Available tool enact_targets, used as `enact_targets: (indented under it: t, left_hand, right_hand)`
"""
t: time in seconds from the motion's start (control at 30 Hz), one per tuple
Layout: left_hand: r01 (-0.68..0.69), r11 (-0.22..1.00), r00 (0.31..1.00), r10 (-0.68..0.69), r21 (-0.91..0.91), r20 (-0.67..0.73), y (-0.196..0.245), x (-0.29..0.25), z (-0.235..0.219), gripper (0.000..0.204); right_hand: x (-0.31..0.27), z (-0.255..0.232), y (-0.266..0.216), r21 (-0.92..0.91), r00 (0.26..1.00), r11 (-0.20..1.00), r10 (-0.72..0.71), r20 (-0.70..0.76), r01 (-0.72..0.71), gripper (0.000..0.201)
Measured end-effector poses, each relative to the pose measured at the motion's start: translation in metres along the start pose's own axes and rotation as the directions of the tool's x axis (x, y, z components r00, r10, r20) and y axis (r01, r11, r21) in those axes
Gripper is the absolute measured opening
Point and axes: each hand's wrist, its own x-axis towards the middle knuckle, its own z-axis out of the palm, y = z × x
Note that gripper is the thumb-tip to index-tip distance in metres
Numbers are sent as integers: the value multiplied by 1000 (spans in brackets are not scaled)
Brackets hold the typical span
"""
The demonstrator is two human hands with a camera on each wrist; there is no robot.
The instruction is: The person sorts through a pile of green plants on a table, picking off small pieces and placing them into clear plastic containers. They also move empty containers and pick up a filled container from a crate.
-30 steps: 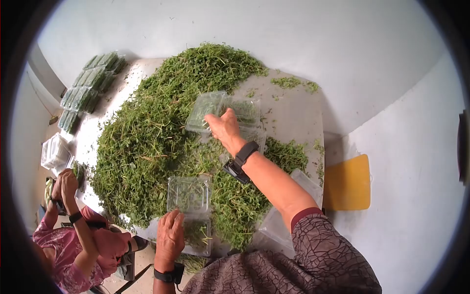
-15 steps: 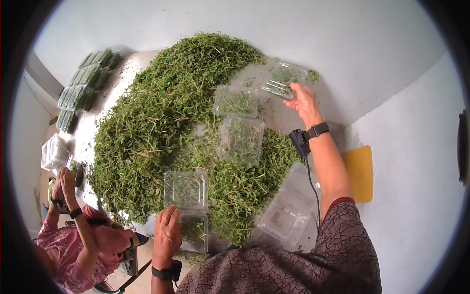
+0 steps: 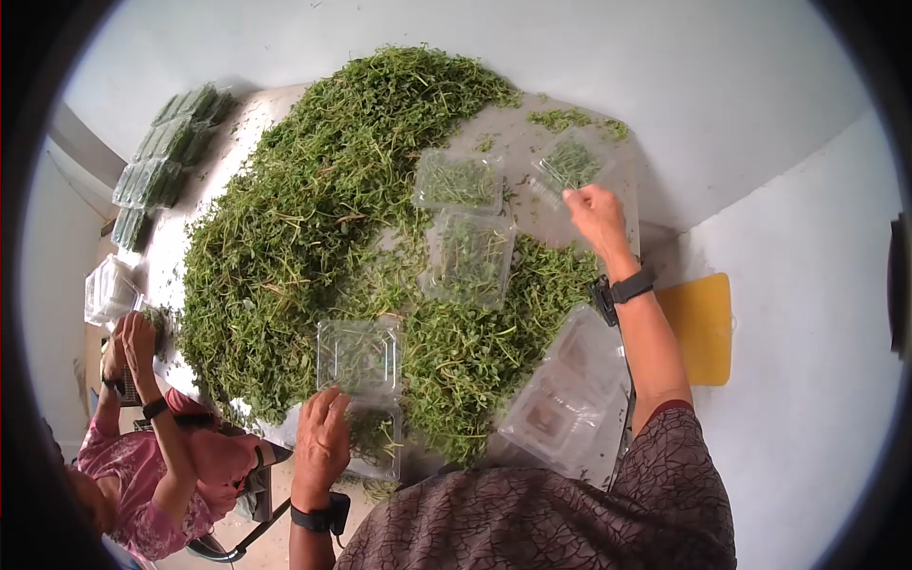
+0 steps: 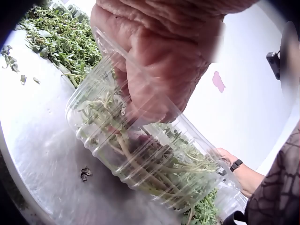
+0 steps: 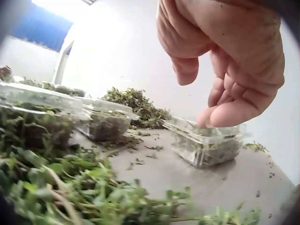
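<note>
My left hand [image 3: 321, 442] rests at the left rim of an open clear clamshell box [image 3: 375, 439] at the table's near edge. In the left wrist view its fingers dip over the rim onto leafy green stems [image 4: 140, 161] inside. The lid [image 3: 359, 356] lies folded back over loose greens. My right hand [image 3: 598, 220] is stretched out to the far right, above a closed clamshell box [image 5: 206, 145] filled with greens. That box stands on the table, and my fingertips touch its top while the thumb hangs apart from it.
A large heap of greens [image 3: 285, 228] covers much of the table. Two filled boxes, one [image 3: 459, 180] behind the other [image 3: 470, 256], sit mid-table. Empty clamshells [image 3: 560, 399] lie front right. Packed boxes [image 3: 166, 142] are stacked far left. Another person [image 3: 161, 465] works at left.
My right hand has carried the closed box from mid-table to the far right, where it now stands on the table. My left hand has stayed at the open box.
</note>
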Motion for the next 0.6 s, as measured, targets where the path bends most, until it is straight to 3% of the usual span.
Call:
enact_targets:
  t: [0.07, 0.13, 0.23, 0.3, 0.37, 0.43, 0.47, 0.5, 0.53, 0.6]
  left_hand:
    - [0, 1000, 1000, 0, -8, -6, -1, -1, 1, 46]
    - [-2, 1000, 1000, 2, -12, -11, -2, -1, 0, 45]
    - [5, 1000, 1000, -5, -20, -3, -2, -2, 0, 45]
    - [7, 1000, 1000, -7, -26, 2, -1, -2, -1, 45]
    - [-8, 1000, 1000, 8, -26, -6, -2, -1, 0, 45]
    - [-23, 999, 1000, 23, -27, -14, -3, -1, 1, 44]
    - [-19, 999, 1000, 19, -29, -14, -4, -3, 1, 45]
    - [-13, 999, 1000, 13, -31, -14, -4, -4, 1, 45]
    - [-13, 999, 1000, 12, -31, -15, -5, -5, 2, 45]
    - [-21, 1000, 1000, 21, -16, -10, -6, -4, 2, 46]
  right_hand:
    - [-21, 12, -3, 39, 975, 998, -56, 213, 49, 46]
    - [-38, 29, -2, 53, 940, 994, -108, 322, 96, 45]
    - [-58, 40, -19, 130, 883, 986, -155, 444, 108, 41]
    - [-67, 46, -22, 92, 891, 988, -154, 428, 126, 38]
    - [-76, 30, -41, 291, 781, 956, -163, 604, -26, 39]
    - [-73, 26, -38, 275, 792, 961, -151, 591, -22, 37]
    - [-68, 26, -32, 145, 902, 977, -201, 382, 156, 34]
    - [-63, 24, -27, -26, 945, 956, -285, 161, 292, 32]
    - [-55, 15, -33, -112, 969, 962, -248, 12, 248, 35]
    - [-34, -3, -39, -341, 980, 922, -198, -2, 186, 37]
